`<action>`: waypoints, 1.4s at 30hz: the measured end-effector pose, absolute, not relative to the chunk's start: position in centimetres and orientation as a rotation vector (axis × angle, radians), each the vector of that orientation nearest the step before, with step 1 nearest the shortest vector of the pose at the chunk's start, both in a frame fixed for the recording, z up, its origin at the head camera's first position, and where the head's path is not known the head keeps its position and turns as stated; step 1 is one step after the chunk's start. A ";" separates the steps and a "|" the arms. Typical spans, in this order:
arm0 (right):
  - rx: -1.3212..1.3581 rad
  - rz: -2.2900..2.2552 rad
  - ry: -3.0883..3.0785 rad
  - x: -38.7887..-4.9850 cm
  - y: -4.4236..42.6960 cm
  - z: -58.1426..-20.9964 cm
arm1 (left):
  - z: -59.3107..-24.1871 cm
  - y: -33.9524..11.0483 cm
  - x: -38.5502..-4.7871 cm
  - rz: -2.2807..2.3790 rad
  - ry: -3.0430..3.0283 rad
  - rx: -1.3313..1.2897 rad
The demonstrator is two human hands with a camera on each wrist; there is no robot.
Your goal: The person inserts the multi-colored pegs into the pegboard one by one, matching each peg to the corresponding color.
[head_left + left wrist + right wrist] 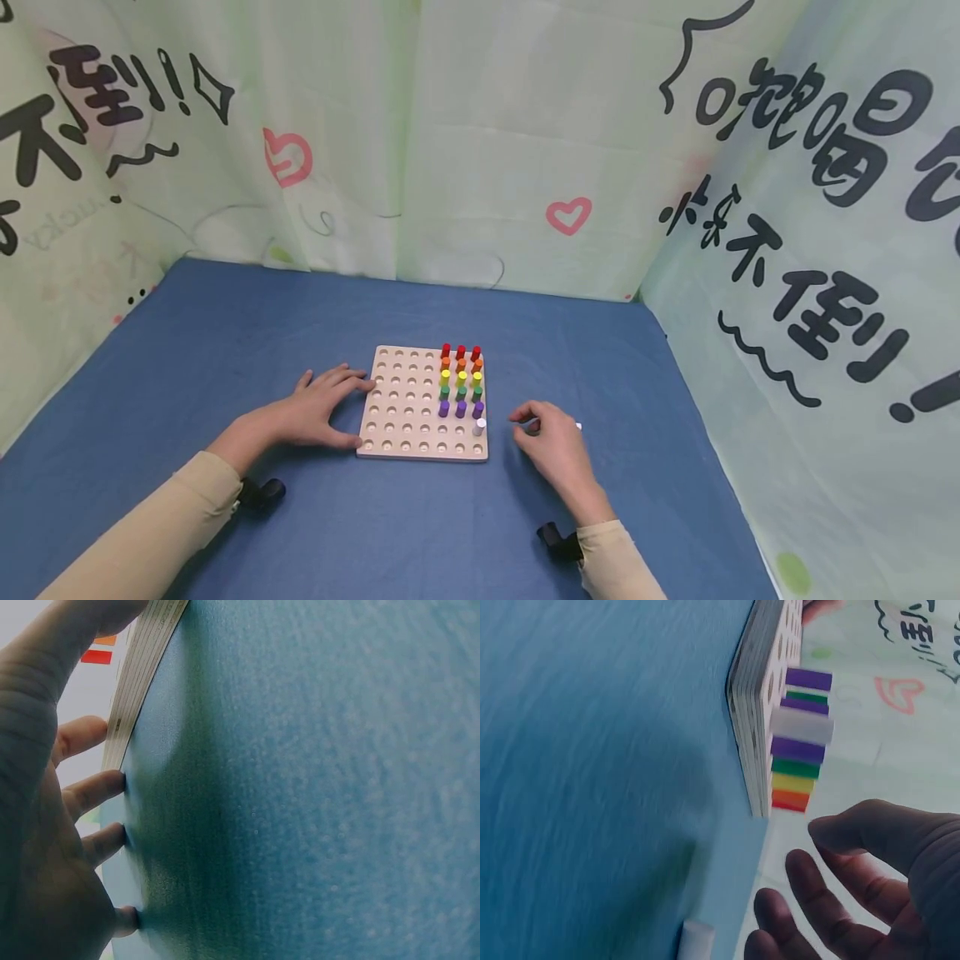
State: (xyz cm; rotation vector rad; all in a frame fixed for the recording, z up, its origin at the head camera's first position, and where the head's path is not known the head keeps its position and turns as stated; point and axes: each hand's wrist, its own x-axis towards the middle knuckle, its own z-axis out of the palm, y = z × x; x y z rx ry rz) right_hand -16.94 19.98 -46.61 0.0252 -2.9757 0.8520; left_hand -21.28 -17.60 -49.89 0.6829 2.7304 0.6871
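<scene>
A pale wooden pegboard [390, 421] lies on the blue cloth. Short red [461, 352], orange, yellow, green and purple pegs stand in rows on its right side. One white peg [479, 427] stands upright below the purple ones, in the rightmost column. My left hand [318, 408] spreads along the board's left edge, thumb and fingertips against it. To the right of the board hovers my right hand [551, 442], its fingers loosely bent and apart from the thumb, with nothing visible between them. Another white peg [696, 941] lies on the cloth, mostly hidden behind that hand in the head view.
Blue cloth [300, 542] covers the table. Pale curtains with black writing and pink hearts [570, 216] hang at the back and both sides. A dark wrist camera [558, 543] sits on the right wrist, and one [262, 493] on the left.
</scene>
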 end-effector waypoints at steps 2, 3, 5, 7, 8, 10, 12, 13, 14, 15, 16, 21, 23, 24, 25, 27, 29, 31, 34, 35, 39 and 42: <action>0.005 0.840 -2.995 -16.8 20.5 -46.6 | -49.9 -17.6 -21.3 0.688 2.729 0.686; -0.003 0.840 -3.001 -16.8 20.8 -46.6 | -49.9 -17.6 -21.4 0.689 2.729 0.687; -0.018 0.851 -3.015 -16.7 21.5 -46.5 | -50.0 -17.6 -21.4 0.692 2.724 0.686; -0.031 0.865 -3.033 -16.5 22.2 -46.5 | -50.0 -17.6 -21.4 0.695 2.720 0.680; -0.034 0.874 -3.042 -16.4 22.6 -46.5 | -50.0 -17.6 -21.4 0.697 2.718 0.677; -0.037 0.892 -3.058 -16.3 23.3 -46.5 | -49.9 -17.6 -21.4 0.696 2.717 0.671; -0.041 0.902 -3.073 -16.1 24.0 -46.5 | -49.9 -17.6 -21.4 0.696 2.716 0.667; -0.041 0.908 -3.078 -16.0 24.3 -46.6 | -49.9 -17.6 -21.4 0.698 2.717 0.672; -0.042 0.913 -3.080 -16.0 24.5 -46.6 | -49.9 -17.6 -21.4 0.701 2.718 0.674; -0.045 0.914 -3.083 -15.9 24.7 -46.6 | -49.9 -17.6 -21.4 0.703 2.717 0.674; -0.048 0.920 -3.087 -15.9 24.9 -46.6 | -49.9 -17.5 -21.4 0.702 2.716 0.671; -0.072 0.918 -3.122 -15.8 25.6 -46.9 | -49.9 -17.6 -21.5 0.699 2.715 0.667; -0.082 0.918 -3.140 -15.8 25.7 -46.9 | -49.9 -17.6 -21.4 0.701 2.715 0.668; -0.089 0.914 -3.148 -15.8 25.8 -46.9 | -49.9 -17.6 -21.4 0.704 2.715 0.671; -0.097 0.910 -3.154 -15.7 25.8 -46.9 | -49.8 -17.6 -21.4 0.706 2.713 0.668; -0.124 0.908 -3.165 -15.7 25.9 -47.0 | -49.9 -17.5 -21.4 0.708 2.710 0.662; -0.138 0.904 -3.170 -15.6 25.9 -47.0 | -49.9 -17.6 -21.3 0.710 2.711 0.666; -0.151 0.895 -3.169 -15.6 25.8 -47.0 | -49.9 -17.6 -21.4 0.704 2.709 0.658; -0.174 0.874 -3.170 -15.7 25.6 -47.1 | -50.0 -17.6 -21.4 0.700 2.712 0.664; -0.180 0.867 -3.169 -15.7 25.5 -47.2 | -50.0 -17.7 -21.4 0.699 2.713 0.665; -0.174 0.886 -3.149 -15.9 25.1 -47.2 | -50.0 -17.7 -21.5 0.697 2.716 0.671; -0.140 0.925 -3.115 -16.0 24.8 -47.2 | -50.0 -17.7 -21.4 0.696 2.713 0.668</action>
